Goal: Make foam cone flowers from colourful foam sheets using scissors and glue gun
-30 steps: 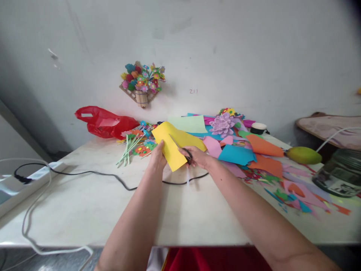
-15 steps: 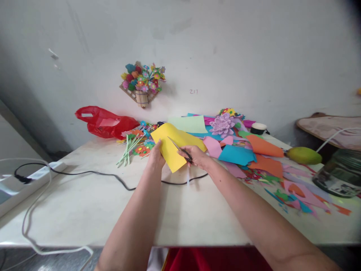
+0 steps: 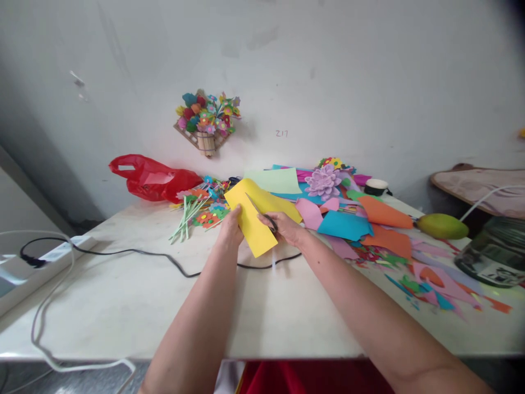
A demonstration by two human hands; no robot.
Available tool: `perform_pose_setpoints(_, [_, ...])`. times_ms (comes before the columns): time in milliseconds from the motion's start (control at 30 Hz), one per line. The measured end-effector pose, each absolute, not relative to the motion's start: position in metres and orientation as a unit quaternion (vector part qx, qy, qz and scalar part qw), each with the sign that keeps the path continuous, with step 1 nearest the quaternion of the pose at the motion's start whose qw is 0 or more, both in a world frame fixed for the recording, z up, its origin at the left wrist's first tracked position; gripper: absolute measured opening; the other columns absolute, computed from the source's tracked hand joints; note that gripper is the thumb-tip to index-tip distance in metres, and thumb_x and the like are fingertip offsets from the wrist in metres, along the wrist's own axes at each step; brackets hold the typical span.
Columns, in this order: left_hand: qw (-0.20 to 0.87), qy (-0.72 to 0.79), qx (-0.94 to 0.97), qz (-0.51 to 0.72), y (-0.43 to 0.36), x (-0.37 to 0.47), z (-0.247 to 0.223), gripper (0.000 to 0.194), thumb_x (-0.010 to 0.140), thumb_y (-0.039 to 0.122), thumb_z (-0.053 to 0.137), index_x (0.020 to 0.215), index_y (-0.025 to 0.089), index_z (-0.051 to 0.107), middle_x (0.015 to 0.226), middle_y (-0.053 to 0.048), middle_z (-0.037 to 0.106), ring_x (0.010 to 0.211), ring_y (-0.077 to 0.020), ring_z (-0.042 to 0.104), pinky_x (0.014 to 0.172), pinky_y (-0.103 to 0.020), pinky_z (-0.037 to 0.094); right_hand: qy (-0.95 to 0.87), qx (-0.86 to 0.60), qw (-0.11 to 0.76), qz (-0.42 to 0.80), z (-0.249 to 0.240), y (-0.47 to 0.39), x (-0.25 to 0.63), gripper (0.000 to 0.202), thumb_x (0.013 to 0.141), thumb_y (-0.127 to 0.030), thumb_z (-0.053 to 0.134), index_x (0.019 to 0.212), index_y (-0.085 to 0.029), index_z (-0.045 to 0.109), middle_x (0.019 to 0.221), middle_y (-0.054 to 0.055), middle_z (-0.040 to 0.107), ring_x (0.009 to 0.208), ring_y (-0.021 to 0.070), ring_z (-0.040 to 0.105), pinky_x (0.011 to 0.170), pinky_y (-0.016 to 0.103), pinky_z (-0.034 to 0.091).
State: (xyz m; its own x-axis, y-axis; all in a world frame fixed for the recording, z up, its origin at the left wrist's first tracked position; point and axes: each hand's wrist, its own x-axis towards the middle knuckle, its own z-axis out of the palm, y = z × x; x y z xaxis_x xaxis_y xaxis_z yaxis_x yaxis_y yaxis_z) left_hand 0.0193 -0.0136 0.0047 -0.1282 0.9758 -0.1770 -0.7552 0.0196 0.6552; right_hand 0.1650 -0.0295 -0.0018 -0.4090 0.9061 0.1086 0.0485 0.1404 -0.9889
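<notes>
Head: hands (image 3: 232, 226) (image 3: 287, 225) closed on sheet (image 3: 255, 232), scissors (image 3: 272, 222).

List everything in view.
Sheet: one, yellow, centre
Scissors: one, black-handled, centre
Bag: one, red, left
Bouquet: one, multicoloured, on wall
Sticks: several, pale green, left
Flowers: many, mixed, back
Other sheets: several, mixed, back
Scraps: many, mixed, right
Tub: one, white-topped, right
Oval thing: one, greenish, right
Jar: one, clear, right
Board: one, pinkish, right
Power strip: one, white, left
Cables: several, black/white, mostly left
Table: one, whitish, below
Left grip: one, on sheet
Right grip: one, on scissors
</notes>
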Motion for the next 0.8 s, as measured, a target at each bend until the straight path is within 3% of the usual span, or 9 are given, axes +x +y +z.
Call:
perform_pose_setpoints(233, [0.636,0.319,0.170,0.682,-0.0156,0.0203,0.0064,0.024,0.086,0.016,0.052,0.107,0.012,0.060,0.076,-0.006,0.070,0.067,-0.0184,0.067,0.080,-0.033,0.055,-0.612,-0.361,0.418,0.567,-0.0040,-0.0299,0.1639,0.042,0.064,-0.053,0.074,0.069,-0.017,0.053,0.054,-0.005,0.047,0.044,0.0065,0.039,0.037,0.019,0.025])
perform_pose_setpoints(567, [0.637,0.314,0.164,0.684,-0.0169,0.0189,0.0080,0.023,0.085,0.016,0.052,0.105,0.011,0.061,0.076,-0.007,0.069,0.071,-0.0195,0.068,0.080,-0.033,0.054,-0.563,-0.340,0.457,0.599,-0.0079,-0.0262,0.1596,0.036,0.057,-0.039,0.081,0.076,-0.014,0.064,0.064,-0.003,0.061,0.057,0.0100,0.055,0.054,0.022,0.042])
perform_pose_setpoints(800, [0.650,0.297,0.167,0.680,-0.0117,0.0125,0.0044,0.030,0.087,0.021,0.050,0.114,0.011,0.058,0.078,-0.008,0.071,0.070,-0.0207,0.068,0.081,-0.035,0.055,-0.585,-0.364,0.410,0.598,-0.0057,-0.0320,0.1631,0.036,0.062,-0.044,0.078,0.075,-0.016,0.059,0.055,-0.005,0.053,0.044,0.0066,0.044,0.039,0.020,0.028])
